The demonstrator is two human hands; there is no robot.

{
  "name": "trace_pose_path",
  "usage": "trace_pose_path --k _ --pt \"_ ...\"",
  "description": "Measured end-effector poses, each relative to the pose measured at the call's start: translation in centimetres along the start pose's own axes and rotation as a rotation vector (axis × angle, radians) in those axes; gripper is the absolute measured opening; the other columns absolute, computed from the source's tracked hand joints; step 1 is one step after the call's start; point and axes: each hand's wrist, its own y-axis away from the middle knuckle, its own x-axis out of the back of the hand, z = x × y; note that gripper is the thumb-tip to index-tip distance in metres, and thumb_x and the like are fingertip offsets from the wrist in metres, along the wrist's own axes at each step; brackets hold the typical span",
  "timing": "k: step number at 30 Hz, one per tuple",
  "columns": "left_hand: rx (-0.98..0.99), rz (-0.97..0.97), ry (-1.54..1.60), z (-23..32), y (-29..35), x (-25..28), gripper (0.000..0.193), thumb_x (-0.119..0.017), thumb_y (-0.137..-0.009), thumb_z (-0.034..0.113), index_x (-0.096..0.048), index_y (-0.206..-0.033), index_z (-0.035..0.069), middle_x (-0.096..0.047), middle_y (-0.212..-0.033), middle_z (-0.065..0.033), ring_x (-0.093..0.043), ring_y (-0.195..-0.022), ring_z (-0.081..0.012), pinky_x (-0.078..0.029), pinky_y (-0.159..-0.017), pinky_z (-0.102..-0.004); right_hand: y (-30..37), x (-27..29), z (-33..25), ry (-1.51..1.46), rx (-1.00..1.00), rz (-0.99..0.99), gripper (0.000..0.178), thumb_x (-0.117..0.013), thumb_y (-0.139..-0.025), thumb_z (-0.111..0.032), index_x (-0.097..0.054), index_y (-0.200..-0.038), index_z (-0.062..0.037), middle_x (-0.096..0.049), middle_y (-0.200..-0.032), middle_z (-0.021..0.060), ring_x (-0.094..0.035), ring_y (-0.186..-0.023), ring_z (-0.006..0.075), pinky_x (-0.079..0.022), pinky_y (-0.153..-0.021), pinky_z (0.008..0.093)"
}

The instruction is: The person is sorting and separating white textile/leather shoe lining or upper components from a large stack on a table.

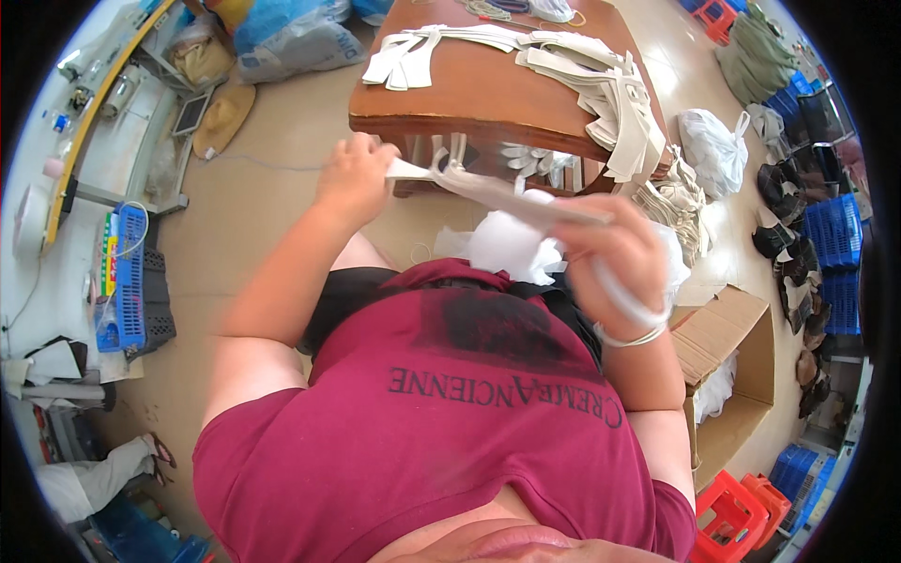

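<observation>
In front of my body a white strip [507,202] stretches between my hands, blurred in places and looped near its left part. My left hand [355,176] is closed, its fingers pinching the strip's left end. The right hand [619,249], smeared by motion, grips the other end between thumb and fingers. White loops [631,314] hang round that hand and wrist. On my lap, under the strip, rests a rounded white thing [502,244] whose kind I cannot make out. Beyond my hands, several flat off-white strips [615,94] lie on a brown wooden table [460,89], some draping over its right edge.
Bundled strips [680,202] and a tied white plastic bag [713,150] sit right of the table. An open cardboard box [741,375] stands by my right elbow, red stools [732,511] behind it. Blue crates [831,230] line the right; another blue crate [122,281] stands left.
</observation>
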Motion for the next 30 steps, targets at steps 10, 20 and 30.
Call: trace_pose_path --k 10,20,30 --pt "0.945 -0.483 1.400 -2.5 -0.3 -0.2 0.058 -0.046 -0.099 0.043 -0.020 -0.150 0.033 -0.066 -0.103 -0.0118 -0.068 -0.070 -0.0187 -0.055 -0.054 -0.0343 1.4 -4.1 0.6 0.035 0.365 -0.057 0.027 -0.067 -0.061 -0.004 -0.065 -0.088 -0.0020 -0.062 -0.096 0.0108 -0.060 -0.069 0.0233 -0.050 -0.060 0.0347" --pt "0.725 0.302 2.536 -2.9 0.2 -2.1 0.036 -0.038 -0.096 0.005 -0.046 -0.130 0.012 -0.047 -0.137 -0.0157 -0.047 -0.127 -0.0350 -0.042 -0.104 -0.0493 1.9 -4.3 1.2 0.040 0.275 -0.028 0.025 -0.067 -0.061 0.000 -0.065 -0.086 -0.0030 -0.064 -0.095 0.0111 -0.061 -0.071 0.0247 -0.051 -0.063 0.0355" --pt "0.513 0.783 1.692 -2.5 -6.5 7.4 0.060 -0.045 -0.095 0.001 -0.015 -0.145 0.013 -0.054 -0.129 -0.0148 -0.060 -0.109 -0.0324 -0.056 -0.083 -0.0415 3.2 -5.8 2.9 -0.138 -0.210 -0.221 0.011 -0.067 -0.072 0.003 -0.066 -0.081 -0.0034 -0.065 -0.107 0.0177 -0.063 -0.094 0.0354 -0.053 -0.079 0.0391"
